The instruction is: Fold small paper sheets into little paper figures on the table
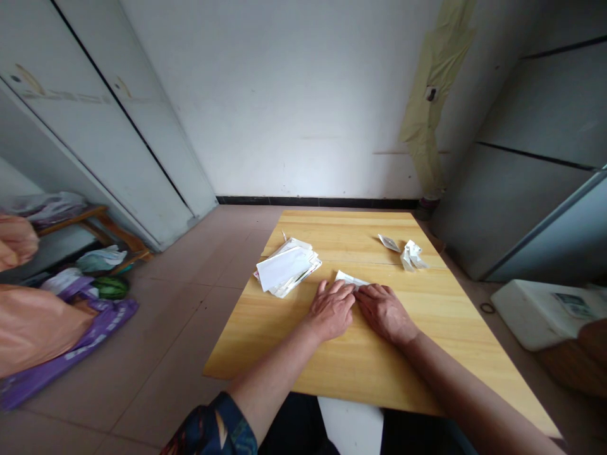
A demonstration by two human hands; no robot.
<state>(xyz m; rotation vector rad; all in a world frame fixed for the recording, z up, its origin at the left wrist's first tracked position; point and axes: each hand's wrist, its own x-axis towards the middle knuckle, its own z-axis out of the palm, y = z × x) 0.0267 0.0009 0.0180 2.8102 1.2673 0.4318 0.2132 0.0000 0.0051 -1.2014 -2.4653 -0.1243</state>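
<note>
A wooden table (360, 360) stands before me. Both hands rest palm down at its middle on a small white envelope or folded paper (349, 279), mostly hidden under them. My left hand (332, 309) lies flat with fingers stretched over the paper's left part. Beside it, my right hand (385, 312) presses down on the right part, its fingertips touching the left hand's. A stack of white envelopes (287, 266) lies to the left of my hands. Crumpled white paper scraps (411, 254) and a small torn piece (389, 242) lie at the table's far right.
White cabinets (109, 126) line the left wall. Bags, purple (71, 347) and orange (33, 322), lie on the floor at left beside a low wooden rack (109, 230). A white appliance (540, 309) sits on the floor at right, next to a grey cabinet (531, 158).
</note>
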